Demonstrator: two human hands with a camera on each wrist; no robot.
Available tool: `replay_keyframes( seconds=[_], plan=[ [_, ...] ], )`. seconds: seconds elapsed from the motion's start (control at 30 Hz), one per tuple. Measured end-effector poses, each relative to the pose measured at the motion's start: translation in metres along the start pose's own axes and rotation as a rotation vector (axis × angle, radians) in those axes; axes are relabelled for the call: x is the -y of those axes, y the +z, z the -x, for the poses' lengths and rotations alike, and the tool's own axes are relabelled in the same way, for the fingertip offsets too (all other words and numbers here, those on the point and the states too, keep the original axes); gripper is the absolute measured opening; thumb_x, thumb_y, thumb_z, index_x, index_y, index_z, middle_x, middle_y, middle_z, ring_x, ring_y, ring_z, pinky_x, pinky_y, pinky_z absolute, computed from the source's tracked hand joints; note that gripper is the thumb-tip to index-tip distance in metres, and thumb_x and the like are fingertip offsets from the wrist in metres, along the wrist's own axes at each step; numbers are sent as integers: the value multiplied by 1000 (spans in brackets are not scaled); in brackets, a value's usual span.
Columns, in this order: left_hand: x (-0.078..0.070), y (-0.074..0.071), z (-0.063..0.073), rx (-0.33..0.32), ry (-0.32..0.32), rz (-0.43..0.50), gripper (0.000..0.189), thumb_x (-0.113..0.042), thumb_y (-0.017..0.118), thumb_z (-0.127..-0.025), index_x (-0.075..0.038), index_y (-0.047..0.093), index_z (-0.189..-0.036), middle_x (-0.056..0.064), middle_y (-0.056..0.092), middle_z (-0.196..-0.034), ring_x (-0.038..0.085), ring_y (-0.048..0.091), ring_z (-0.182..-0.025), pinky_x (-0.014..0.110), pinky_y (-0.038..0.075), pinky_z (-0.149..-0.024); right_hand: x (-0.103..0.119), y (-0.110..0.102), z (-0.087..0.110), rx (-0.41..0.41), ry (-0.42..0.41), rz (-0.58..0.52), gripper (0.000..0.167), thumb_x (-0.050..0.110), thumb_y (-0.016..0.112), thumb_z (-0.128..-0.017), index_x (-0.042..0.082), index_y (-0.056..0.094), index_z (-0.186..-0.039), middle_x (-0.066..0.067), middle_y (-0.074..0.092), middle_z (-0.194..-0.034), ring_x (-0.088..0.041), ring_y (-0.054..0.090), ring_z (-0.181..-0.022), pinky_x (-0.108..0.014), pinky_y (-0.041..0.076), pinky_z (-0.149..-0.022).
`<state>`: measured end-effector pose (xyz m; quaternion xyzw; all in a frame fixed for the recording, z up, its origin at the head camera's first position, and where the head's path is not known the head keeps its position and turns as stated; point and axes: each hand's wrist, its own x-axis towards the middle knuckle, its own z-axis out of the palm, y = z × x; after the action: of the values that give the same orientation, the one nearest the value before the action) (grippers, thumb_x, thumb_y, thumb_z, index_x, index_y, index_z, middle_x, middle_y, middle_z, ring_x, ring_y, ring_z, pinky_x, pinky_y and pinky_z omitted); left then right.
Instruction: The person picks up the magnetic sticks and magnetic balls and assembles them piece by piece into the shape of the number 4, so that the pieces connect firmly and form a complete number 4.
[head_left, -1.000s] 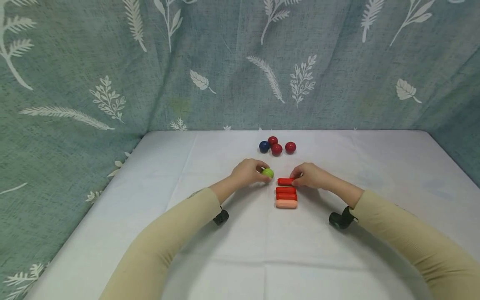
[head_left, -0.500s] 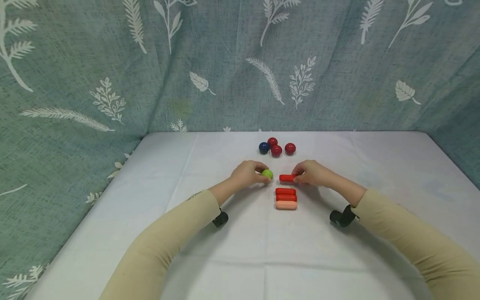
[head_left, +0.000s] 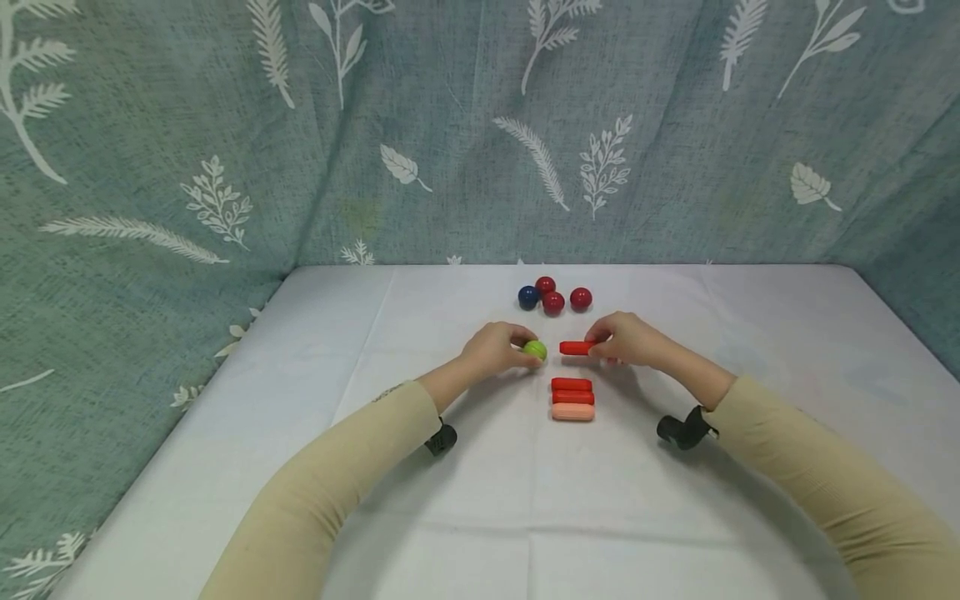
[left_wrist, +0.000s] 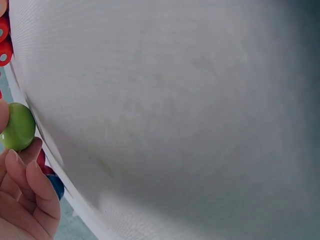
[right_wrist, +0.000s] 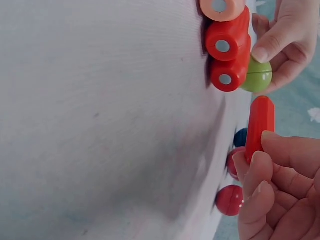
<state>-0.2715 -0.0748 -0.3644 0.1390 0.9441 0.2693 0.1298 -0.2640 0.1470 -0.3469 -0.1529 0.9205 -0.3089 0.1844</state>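
My left hand [head_left: 491, 346] pinches a green ball [head_left: 535, 350] between thumb and fingers; a seam runs round the ball in the right wrist view. With thumb and fingertips, my right hand [head_left: 632, 340] grips one end of a red rod [right_wrist: 261, 125], raised over the white cloth. Its free end points left toward the green ball, a small gap apart. Nearer the body lie two red rods [head_left: 572, 384] and a peach rod [head_left: 572, 412], side by side. Grey discs show in their ends in the right wrist view.
Beyond the hands, a blue ball [head_left: 528, 297] sits beside two red balls [head_left: 553, 303], and another red ball [head_left: 581, 298] lies a little to the right. A green leaf-patterned curtain [head_left: 450, 208] stands behind the white-covered table [head_left: 480, 558].
My right hand has lifted the red rod off its place by the other rods and carried it away from them, slightly right. My left hand stays put with the green ball.
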Motion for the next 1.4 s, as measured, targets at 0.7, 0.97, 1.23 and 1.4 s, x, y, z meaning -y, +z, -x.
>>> replay_keyframes(
  seconds=[0.7, 0.97, 1.23, 1.4],
  plan=[
    [-2, -1, -1, 6, -5, -23, 43, -33, 73, -77, -18, 63, -116, -1, 64, -109, 14, 55, -101, 32, 43, -88, 9, 4, -7, 11, -19, 0, 20, 7, 60, -86, -1, 63, -104, -9, 60, -86, -16, 49, -59, -23, 42, -57],
    [-3, -1, -1, 4, -7, -24, 42, -33, 73, -77, -18, 64, -116, -1, 65, -109, 13, 55, -101, 32, 43, -88, 11, 7, -9, 20, -16, 0, 21, 8, 60, -86, -1, 63, -105, -9, 61, -86, -17, 50, -59, -23, 42, -56],
    [-3, -1, 0, -2, -1, -36, 42, -33, 72, -78, -18, 64, -116, -1, 65, -109, 13, 55, -100, 31, 43, -88, 11, 7, -11, 23, 2, -9, 22, 9, 59, -87, 0, 63, -106, -9, 60, -86, -17, 49, -59, -22, 41, -55],
    [-3, 0, 0, 10, 3, -47, 44, -33, 71, -79, -17, 61, -119, 1, 64, -111, 15, 55, -102, 33, 43, -89, 9, 7, -11, 30, 18, -13, 21, 9, 59, -87, 0, 63, -106, -8, 61, -85, -16, 50, -60, -22, 42, -55]
  ],
)
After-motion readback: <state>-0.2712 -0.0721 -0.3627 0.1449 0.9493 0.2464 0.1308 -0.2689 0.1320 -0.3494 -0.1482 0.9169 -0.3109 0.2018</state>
